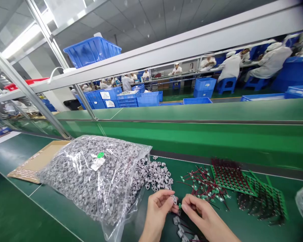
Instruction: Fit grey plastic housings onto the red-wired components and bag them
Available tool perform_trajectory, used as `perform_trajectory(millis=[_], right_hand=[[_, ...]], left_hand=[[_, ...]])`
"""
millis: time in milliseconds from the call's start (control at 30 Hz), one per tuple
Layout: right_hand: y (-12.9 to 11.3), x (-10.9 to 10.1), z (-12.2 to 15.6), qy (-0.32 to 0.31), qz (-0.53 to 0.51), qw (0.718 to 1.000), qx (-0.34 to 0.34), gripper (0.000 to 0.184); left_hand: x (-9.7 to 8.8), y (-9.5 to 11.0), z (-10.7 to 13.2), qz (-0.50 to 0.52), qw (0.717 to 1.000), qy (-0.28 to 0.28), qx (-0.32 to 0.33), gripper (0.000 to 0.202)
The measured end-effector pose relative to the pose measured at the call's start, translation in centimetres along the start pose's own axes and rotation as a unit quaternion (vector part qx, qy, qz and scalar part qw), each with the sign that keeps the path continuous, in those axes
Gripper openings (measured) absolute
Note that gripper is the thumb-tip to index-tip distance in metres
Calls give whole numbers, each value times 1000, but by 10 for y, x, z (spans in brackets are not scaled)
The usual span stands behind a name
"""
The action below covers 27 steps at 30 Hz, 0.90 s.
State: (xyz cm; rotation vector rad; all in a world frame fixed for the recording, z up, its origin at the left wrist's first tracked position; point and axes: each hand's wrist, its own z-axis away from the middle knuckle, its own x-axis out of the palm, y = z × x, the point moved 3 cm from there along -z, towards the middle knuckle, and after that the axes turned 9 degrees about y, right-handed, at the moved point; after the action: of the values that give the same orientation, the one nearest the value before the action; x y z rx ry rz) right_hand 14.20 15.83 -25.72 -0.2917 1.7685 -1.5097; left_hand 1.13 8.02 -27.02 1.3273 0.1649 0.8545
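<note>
Plastic collar, grey and hollow, sits in the left hand above the green bench, thumb and fingertips nearly closed on it; it looks light, stiff and slick, best held by its outer wall. Just beside it, the right hand pinches 1 small green circuit board between nearly closed fingertips; likely light but fragile, it suits an edge grip.
</note>
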Motion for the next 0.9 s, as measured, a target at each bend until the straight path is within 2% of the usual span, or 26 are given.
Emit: perform_trajectory(millis=[167,333,467,533,600,767,900], right_hand=[[0,-2,0,-17,-28,999,20,42],[0,-2,2,9,40,999,-15,35],[0,-4,4,16,48,998,-23,34],[3,-4,3,10,12,1000,2,36],[8,-3,3,-5,-41,998,37,39],[22,8,1,-65,-152,978,125,48],[26,10,1,-51,-176,971,151,51]], left_hand=[[3,-2,1,-13,999,-34,18,44],[1,-4,5,-27,998,-47,27,32],[1,-1,9,-63,994,-46,82,18],[2,-1,11,-92,990,-46,94,18],[2,-1,14,-135,985,-38,105,28],[5,-4,22,-238,949,-40,203,36],[9,-8,24,-267,931,-37,246,31]])
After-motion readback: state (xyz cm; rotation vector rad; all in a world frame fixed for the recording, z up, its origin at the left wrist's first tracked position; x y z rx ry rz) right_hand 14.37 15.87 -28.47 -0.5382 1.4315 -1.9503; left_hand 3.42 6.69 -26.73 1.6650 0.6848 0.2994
